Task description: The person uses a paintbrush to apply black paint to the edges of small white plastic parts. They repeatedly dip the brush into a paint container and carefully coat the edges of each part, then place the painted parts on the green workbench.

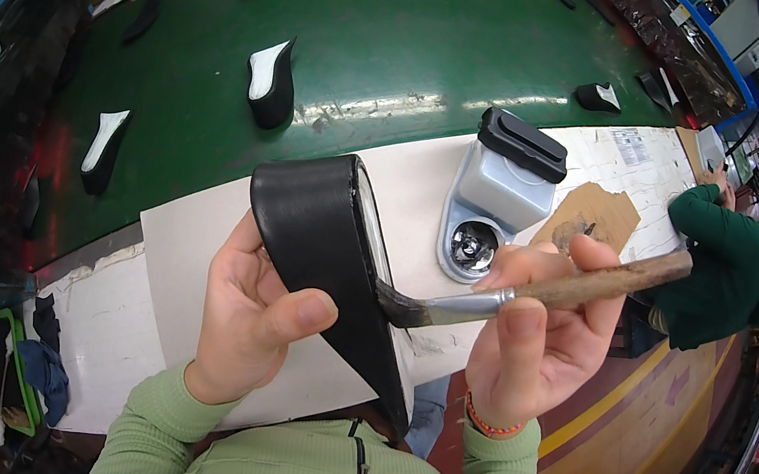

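My left hand (pixel 249 316) grips a black wedge shoe sole (pixel 310 225), thumb on its dark side wall and fingers behind it. The sole is tilted on edge, its white inner face toward the right. In my right hand (pixel 539 341) is a brush (pixel 585 278) with a wooden handle and metal ferrule, pinched between thumb and fingers. Its dark, bent bristles touch the sole's edge beside the white face. Just beyond the brush stands a grey dispenser (pixel 508 184) with a black lid and a round metal-lined cup (pixel 474 246).
A green conveyor belt (pixel 379 64) stretches across the far side, carrying several soles, including a black-and-white wedge (pixel 270 81). Brown cardboard (pixel 596 217) lies right of the dispenser. Another person in a green top (pixel 727 253) works at the right. A green-rimmed bin (pixel 21 367) sits lower left.
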A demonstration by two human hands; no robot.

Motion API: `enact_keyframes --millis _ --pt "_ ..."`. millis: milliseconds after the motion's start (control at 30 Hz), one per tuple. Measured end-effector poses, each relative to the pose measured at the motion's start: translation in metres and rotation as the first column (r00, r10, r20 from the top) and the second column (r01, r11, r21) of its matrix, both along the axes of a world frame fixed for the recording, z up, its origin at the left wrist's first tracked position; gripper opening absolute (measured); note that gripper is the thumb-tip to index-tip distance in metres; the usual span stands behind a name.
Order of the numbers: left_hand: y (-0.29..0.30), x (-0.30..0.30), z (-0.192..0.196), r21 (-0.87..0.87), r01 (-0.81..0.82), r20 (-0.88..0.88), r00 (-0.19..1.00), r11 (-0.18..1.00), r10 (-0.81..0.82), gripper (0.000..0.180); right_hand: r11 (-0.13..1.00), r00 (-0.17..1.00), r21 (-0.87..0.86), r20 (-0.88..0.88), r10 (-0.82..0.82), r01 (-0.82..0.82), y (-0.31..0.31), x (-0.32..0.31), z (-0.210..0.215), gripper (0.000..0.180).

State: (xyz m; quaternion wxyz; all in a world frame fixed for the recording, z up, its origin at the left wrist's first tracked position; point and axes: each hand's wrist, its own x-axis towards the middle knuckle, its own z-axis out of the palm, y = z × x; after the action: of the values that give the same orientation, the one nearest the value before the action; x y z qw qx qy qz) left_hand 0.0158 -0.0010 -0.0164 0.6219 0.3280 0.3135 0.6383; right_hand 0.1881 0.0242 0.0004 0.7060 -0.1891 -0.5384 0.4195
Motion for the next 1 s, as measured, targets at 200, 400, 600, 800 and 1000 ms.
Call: enact_keyframes --millis 200,400,600,800,1000 --pt "-0.0001 0.0004 0.0013 -0.001 -0.021 -0.017 1.000 1.000 0.021 0.072 1.000 1.000 0.000 0.011 -0.001 0.001 -0.0028 0.0007 0.0002 0.053" --pt "0.0006 -0.0009 0.0010 0.002 -0.044 -0.045 0.998 0.999 0.044 0.072 1.000 0.999 -0.008 0.040 -0.001 0.001 -0.0055 0.0022 0.0013 0.052" --pt "0.0008 -0.0014 0.0024 0.017 -0.072 -0.062 0.995 0.997 0.073 0.072 1.000 0.997 -0.001 0.073 0.004 -0.004 -0.0068 0.0038 0.0017 0.051" --pt "0.0020 -0.0035 0.0023 0.024 -0.091 -0.060 0.994 0.996 0.092 0.071 0.999 0.996 0.024 0.082 0.021 -0.023 -0.0075 0.0043 0.0001 0.051" --pt "0.0014 -0.0042 0.0043 0.024 -0.110 -0.053 0.992 0.994 0.111 0.069 0.997 0.991 0.074 0.135 0.007 -0.017 -0.0084 0.0067 -0.0009 0.051"
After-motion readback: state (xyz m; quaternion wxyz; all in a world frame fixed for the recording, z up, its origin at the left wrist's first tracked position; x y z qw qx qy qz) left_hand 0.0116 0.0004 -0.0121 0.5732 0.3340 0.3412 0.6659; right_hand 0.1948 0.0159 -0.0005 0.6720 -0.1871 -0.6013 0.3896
